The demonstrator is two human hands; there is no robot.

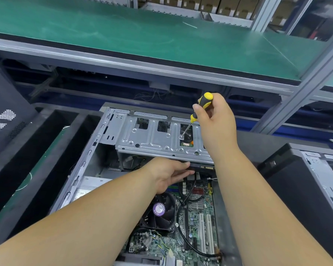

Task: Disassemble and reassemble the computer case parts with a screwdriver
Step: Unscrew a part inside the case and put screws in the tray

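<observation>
side panel off, case point(88, 156) open | your right hand point(217, 120) grips screwdriver point(200, 110), tip on drive cage point(152, 137) screw | left hand point(169, 173) flat-fingered under cage – early, reassembly all left

We see the open computer case point(96, 150) lying on its side, its motherboard and fan exposed. The yellow-and-black screwdriver point(199, 110) tilts down, its tip on a screw point(181, 137) in the silver drive cage point(154, 137).

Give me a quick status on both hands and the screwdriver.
Right hand grips screwdriver, tip on a screw in the drive cage. Left hand reaches under the cage, fingers straight. Nothing blocking the screw.
</observation>
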